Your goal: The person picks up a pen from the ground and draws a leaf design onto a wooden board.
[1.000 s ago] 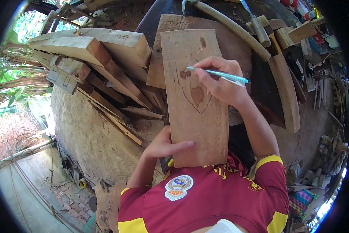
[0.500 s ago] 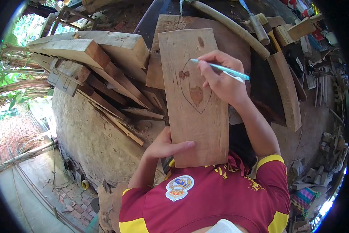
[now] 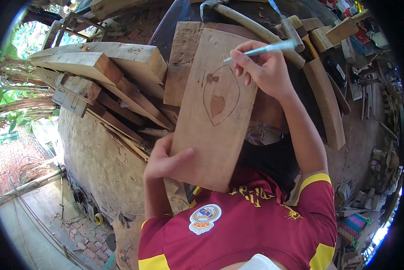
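Note:
A flat wooden board (image 3: 206, 144) leans up from my lap, its top tilted to the right. On its face is a dark pen outline (image 3: 214, 125) of a leaf-like or oval shape, pointed at the bottom, around a brown knot mark (image 3: 217, 105). My left hand (image 3: 166, 159) grips the board's lower left edge, with the thumb on the front. In my right hand (image 3: 265, 67) is a light blue pen (image 3: 262, 48), its tip near the top of the outline. Whether the tip touches the wood I cannot tell.
Thick timber beams (image 3: 89, 66) are stacked at the left. Behind the board lies another wooden piece (image 3: 181, 63). A curved wooden handle (image 3: 251, 29), a chisel-like tool (image 3: 292, 32) and a curved plank (image 3: 325, 103) are at the upper right.
The board has turned clockwise, its lower end swinging left together with my left hand. My right hand has risen slightly, and the pen now slopes up to the right.

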### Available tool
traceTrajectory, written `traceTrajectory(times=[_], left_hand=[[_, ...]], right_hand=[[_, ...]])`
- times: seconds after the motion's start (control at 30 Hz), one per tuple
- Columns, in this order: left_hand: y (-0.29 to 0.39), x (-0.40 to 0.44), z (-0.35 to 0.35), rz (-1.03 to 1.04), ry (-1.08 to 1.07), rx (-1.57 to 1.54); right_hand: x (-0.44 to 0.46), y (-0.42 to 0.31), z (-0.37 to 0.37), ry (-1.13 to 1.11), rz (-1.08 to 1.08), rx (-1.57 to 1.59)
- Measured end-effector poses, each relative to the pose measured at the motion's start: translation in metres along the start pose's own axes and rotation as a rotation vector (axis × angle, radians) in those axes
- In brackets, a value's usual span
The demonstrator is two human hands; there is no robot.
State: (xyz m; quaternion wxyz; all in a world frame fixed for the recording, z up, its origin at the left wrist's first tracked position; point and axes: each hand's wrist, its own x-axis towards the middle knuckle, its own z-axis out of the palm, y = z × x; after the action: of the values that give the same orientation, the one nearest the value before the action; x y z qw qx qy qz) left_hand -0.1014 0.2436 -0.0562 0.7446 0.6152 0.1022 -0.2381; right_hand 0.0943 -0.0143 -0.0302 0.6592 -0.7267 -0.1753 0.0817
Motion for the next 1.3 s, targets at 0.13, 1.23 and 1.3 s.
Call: traceTrajectory(times=[0.13,1.23,1.3], left_hand=[[0.005,-0.002,-0.010,0.035,0.026,0.047],[-0.002,-0.001,-0.013,0.017,0.026,-0.002],[-0.001,-0.001,-0.013,0.016,0.023,-0.003]], right_hand=[[0.001,0.009,0.002,0.052,-0.009,-0.061],[0.001,0.011,-0.001,0.042,-0.048,-0.111],[0.001,0.012,-0.002,0.032,-0.082,-0.132]])
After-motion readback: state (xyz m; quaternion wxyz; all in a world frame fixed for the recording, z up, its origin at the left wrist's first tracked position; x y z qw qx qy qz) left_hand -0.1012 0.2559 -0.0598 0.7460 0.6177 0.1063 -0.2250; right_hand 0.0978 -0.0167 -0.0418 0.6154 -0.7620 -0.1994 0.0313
